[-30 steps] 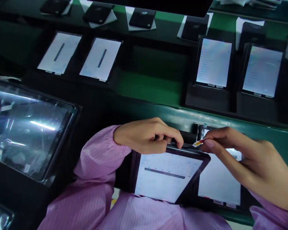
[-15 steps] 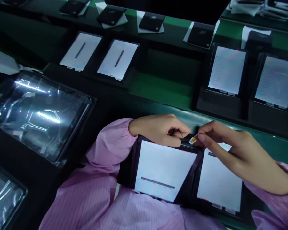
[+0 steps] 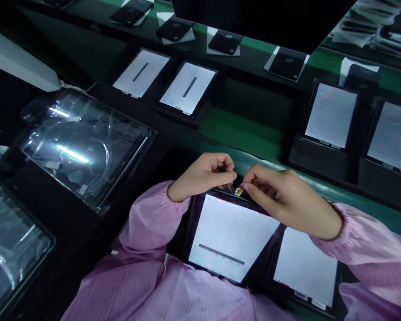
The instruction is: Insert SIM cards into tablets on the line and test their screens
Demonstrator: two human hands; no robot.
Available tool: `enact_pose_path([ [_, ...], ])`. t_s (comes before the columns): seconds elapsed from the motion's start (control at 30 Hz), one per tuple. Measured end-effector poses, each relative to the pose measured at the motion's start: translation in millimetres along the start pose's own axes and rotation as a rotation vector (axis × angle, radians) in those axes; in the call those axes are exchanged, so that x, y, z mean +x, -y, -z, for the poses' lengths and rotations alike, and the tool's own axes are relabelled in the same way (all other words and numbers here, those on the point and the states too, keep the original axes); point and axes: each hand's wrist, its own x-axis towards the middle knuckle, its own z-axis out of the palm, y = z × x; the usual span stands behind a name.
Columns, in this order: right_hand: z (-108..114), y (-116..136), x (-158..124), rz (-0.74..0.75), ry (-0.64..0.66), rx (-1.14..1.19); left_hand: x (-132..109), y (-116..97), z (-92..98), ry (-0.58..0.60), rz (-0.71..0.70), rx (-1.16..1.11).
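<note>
My right hand (image 3: 290,200) is closed, pinching a small memory card (image 3: 239,191) between thumb and forefinger; its gold contacts and a bit of red show. The card is at the far edge of a lit tablet (image 3: 234,227) with a white screen and a grey bar. Just left of the card, my left hand (image 3: 209,176) bends over the same edge with thumb and fingertips together. Whatever those fingers pinch is too dark and small to make out. Partly under my right forearm lies a second lit tablet (image 3: 304,263).
Plastic-wrapped tablets, one of them a large glossy panel (image 3: 87,147), lie on the left. Beyond my hands stand lit tablets (image 3: 189,89) on dark stands. Dark devices (image 3: 225,42) on white sheets line the back shelf, under a black screen (image 3: 260,20).
My right hand has moved left with the memory card, closer to my left hand at the tablet's edge. My left hand has shifted slightly left. The view has turned a little.
</note>
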Motion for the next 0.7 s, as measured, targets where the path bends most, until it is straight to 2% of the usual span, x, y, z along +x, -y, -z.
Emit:
enact_pose_path([
  [0.27, 4, 7, 3, 0.022, 0.073, -0.058, -4, 2, -3.2, -0.031, -0.135, 0.018],
  [0.7, 9, 3, 15, 0.103, 0.219, -0.072, -1, 5, -2.7, -0.060, -0.182, 0.057],
])
